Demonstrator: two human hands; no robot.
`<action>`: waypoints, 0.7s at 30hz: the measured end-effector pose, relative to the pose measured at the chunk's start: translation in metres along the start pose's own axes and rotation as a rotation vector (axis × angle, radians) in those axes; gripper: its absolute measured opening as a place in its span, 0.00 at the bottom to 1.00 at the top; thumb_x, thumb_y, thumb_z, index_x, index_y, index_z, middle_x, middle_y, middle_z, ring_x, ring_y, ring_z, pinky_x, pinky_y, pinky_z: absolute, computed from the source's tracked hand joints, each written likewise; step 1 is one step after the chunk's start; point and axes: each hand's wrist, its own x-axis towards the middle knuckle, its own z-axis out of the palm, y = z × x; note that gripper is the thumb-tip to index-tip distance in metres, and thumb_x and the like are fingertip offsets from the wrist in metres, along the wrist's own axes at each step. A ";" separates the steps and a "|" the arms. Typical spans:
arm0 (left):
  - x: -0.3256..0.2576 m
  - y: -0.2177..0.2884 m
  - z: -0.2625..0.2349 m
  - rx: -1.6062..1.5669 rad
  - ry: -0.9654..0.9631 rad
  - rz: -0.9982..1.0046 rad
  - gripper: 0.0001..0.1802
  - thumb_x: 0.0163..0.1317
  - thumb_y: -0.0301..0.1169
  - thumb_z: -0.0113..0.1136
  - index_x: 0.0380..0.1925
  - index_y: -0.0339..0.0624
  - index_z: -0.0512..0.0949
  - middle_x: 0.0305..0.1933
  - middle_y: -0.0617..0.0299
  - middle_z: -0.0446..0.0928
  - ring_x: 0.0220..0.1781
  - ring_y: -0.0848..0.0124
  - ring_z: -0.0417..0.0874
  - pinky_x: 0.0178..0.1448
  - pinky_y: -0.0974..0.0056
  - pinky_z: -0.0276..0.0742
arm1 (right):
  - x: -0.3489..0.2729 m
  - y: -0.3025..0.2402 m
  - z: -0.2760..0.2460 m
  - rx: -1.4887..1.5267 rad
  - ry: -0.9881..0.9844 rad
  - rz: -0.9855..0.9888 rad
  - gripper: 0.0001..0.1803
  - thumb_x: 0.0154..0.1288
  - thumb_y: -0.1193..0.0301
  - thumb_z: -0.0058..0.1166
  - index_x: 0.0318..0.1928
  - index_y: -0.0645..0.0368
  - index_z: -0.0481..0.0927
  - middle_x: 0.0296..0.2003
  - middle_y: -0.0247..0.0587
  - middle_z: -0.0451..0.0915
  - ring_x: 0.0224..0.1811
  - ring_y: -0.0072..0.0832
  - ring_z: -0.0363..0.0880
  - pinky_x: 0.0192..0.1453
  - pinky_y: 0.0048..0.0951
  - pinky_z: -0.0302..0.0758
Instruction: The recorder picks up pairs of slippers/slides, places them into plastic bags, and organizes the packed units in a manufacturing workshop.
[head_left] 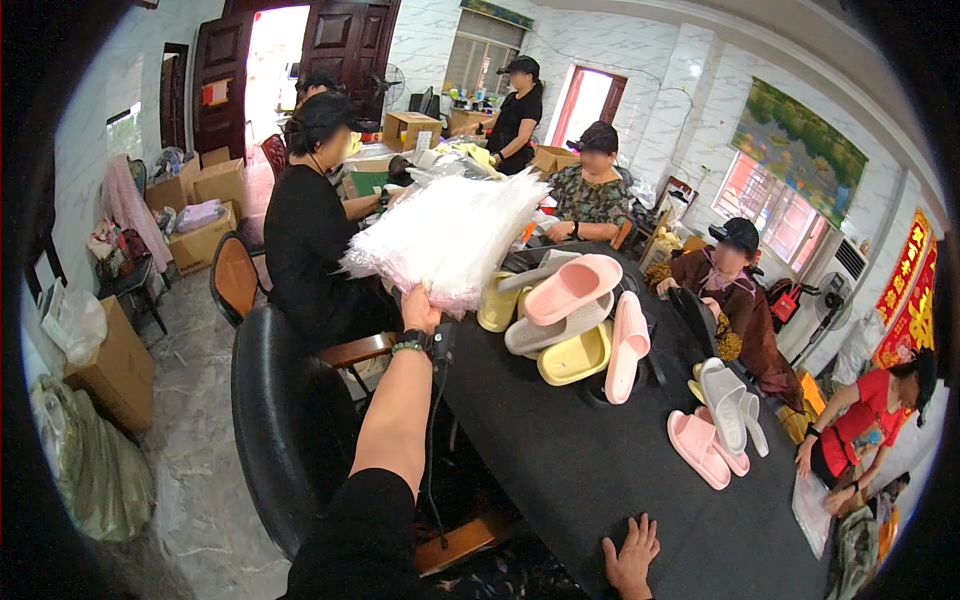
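A thick bundle of clear plastic bags [450,235] is held up in the upper middle of the frame by the left hand [420,310], which is closed around its lower edge, the forearm rising from the lower centre; the right hand [632,555] is laid flat on the black table [590,470] at the bottom edge, fingers spread and nothing held; a heap of foam slippers [570,315], pink, cream and yellow, is piled just right of the bundle at mid-frame, and a smaller group of pink and white slippers [720,425] lies well apart toward the lower right; the step in hand is judged to be the fetching of bags to the table, with no single bag yet parted from the bundle; the next move would seem to call for the bundle to be lowered near the slippers and one bag to be peeled off by the free right hand, care being needed since thin film clings and several sheets may be drawn together; seated people are seen around the far edges of the table
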 end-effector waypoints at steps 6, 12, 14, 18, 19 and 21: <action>0.005 -0.004 -0.004 -0.178 0.071 -0.088 0.21 0.59 0.17 0.53 0.55 0.35 0.72 0.48 0.51 0.79 0.48 0.54 0.83 0.50 0.47 0.81 | 0.000 -0.001 -0.003 -0.001 -0.013 0.023 0.39 0.65 0.51 0.52 0.67 0.65 0.60 0.72 0.62 0.51 0.76 0.59 0.42 0.73 0.61 0.41; -0.004 -0.004 0.001 -0.198 0.074 -0.090 0.18 0.59 0.19 0.55 0.50 0.34 0.75 0.48 0.51 0.80 0.46 0.57 0.83 0.45 0.52 0.82 | 0.000 0.000 -0.002 -0.012 -0.012 0.035 0.39 0.65 0.51 0.52 0.67 0.66 0.60 0.72 0.61 0.51 0.76 0.58 0.42 0.74 0.59 0.41; -0.003 0.001 -0.005 -0.071 0.045 -0.058 0.15 0.59 0.19 0.56 0.48 0.34 0.76 0.46 0.52 0.80 0.45 0.58 0.83 0.44 0.53 0.82 | 0.000 0.001 -0.001 -0.010 -0.009 0.017 0.39 0.65 0.51 0.52 0.67 0.66 0.60 0.72 0.61 0.51 0.76 0.58 0.42 0.74 0.59 0.41; -0.007 0.002 0.000 -0.162 0.089 -0.070 0.09 0.60 0.21 0.57 0.41 0.33 0.80 0.41 0.54 0.81 0.44 0.61 0.83 0.40 0.56 0.81 | 0.001 -0.001 -0.004 0.002 -0.021 0.027 0.40 0.65 0.51 0.52 0.67 0.67 0.60 0.72 0.62 0.50 0.76 0.58 0.41 0.74 0.58 0.40; -0.010 0.002 0.003 -0.165 0.089 -0.074 0.09 0.60 0.21 0.57 0.41 0.33 0.80 0.41 0.54 0.81 0.44 0.61 0.83 0.40 0.56 0.81 | 0.001 0.001 -0.005 -0.001 -0.020 0.031 0.40 0.65 0.51 0.52 0.67 0.67 0.60 0.72 0.62 0.50 0.76 0.58 0.41 0.74 0.58 0.40; -0.010 0.006 0.000 -0.161 0.099 -0.123 0.11 0.60 0.20 0.57 0.44 0.33 0.78 0.43 0.54 0.81 0.45 0.61 0.83 0.43 0.55 0.81 | 0.001 0.001 -0.003 -0.009 -0.033 0.042 0.40 0.65 0.51 0.52 0.67 0.67 0.60 0.72 0.62 0.50 0.76 0.58 0.41 0.74 0.59 0.40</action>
